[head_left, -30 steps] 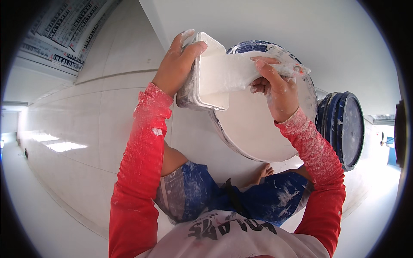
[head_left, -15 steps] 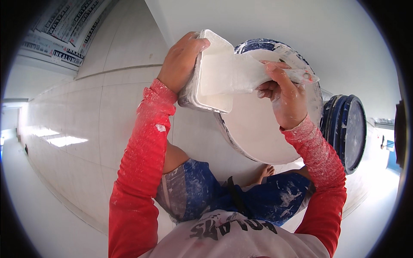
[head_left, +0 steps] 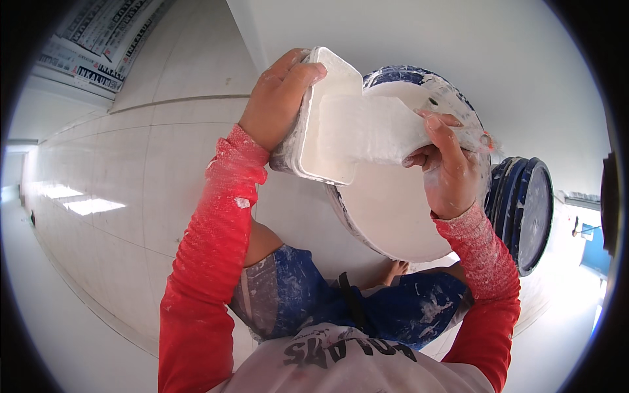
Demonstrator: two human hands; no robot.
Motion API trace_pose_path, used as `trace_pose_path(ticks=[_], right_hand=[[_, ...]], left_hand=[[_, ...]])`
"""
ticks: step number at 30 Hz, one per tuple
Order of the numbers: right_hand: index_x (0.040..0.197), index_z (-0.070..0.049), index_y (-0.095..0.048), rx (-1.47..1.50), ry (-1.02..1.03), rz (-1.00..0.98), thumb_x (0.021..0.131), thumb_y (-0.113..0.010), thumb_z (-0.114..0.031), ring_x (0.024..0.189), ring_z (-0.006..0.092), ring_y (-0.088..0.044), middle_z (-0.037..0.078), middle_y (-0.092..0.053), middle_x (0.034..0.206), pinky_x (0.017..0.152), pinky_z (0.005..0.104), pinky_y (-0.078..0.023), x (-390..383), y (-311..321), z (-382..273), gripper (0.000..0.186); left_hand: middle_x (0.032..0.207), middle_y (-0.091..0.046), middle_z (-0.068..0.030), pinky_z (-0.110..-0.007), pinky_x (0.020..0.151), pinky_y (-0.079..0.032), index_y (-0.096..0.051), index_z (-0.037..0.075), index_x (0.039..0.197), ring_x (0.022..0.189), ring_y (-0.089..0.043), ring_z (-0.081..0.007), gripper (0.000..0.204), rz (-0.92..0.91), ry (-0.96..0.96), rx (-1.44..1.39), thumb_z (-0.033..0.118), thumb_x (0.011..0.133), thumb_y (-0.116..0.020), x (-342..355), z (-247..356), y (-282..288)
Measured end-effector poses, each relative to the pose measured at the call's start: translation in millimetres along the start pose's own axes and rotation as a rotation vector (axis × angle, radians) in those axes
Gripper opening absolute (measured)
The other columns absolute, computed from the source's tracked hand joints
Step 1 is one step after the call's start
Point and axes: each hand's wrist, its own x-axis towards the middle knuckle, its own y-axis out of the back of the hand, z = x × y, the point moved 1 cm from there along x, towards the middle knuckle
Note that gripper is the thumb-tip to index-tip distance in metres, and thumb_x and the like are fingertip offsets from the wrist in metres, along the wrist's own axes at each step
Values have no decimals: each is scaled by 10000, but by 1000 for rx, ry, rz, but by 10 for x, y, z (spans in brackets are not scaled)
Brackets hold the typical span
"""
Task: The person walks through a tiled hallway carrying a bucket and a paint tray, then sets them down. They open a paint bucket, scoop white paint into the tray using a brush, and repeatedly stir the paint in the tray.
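A person's left hand, 1 of 2 bare hands on my remote feed, grasps 1 white-smeared rectangular container by its far left side, the thumb hooked over the rim. The right hand, also closed in a grasp, pinches 1 wide flat white-coated tool at its narrow neck, thumb uppermost. From my distance I see the tool's broad end inside the container's open mouth, while its handle, marked with 1 orange-edged hole, juts out past the right hand. I cannot tell whether the broad end presses on the container's inner wall.

Behind and below the tool stands 1 large round bucket with a blue, white-caked rim, filled with white material. The container overlaps the bucket's left edge in my view; I cannot tell if the 2 touch. Just right sits 1 dark-blue ribbed round bucket with a flat lid.

I count 2 powder-flecked red sleeves, 1 pair of white-splashed blue shorts and 1 partly hidden bare foot above the pale tiled floor, where 2 bright patches of light lie at left.
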Motion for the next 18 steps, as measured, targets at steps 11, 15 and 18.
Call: trace_pose_path(ticks=[11, 15, 18], right_hand=[[1041, 19, -622, -21, 19, 16, 868, -647, -241, 703, 177, -642, 108, -650, 947, 596, 286, -536, -81, 51, -21, 314], [1063, 2, -629, -92, -7, 46, 875, -601, -280, 740, 154, -617, 89, -637, 964, 601, 274, -500, -162, 181, -67, 340], [1061, -1, -631, -220, 81, 117, 860, -611, -293, 739, 145, -607, 84, -637, 957, 597, 257, -478, -279, 363, -178, 355]], left_hand=[[863, -601, -71, -283, 734, -438, -578, 27, 977, 790, -555, -162, 373, 2, -8, -54, 366, 824, -546, 4, -44, -11], [868, -601, -70, -289, 750, -433, -579, 26, 979, 800, -551, -166, 386, -14, -170, 64, 380, 828, -537, 33, -57, 16], [874, -601, -71, -289, 755, -431, -580, 28, 979, 804, -548, -171, 393, -13, -192, 83, 389, 832, -531, 36, -66, 19]])
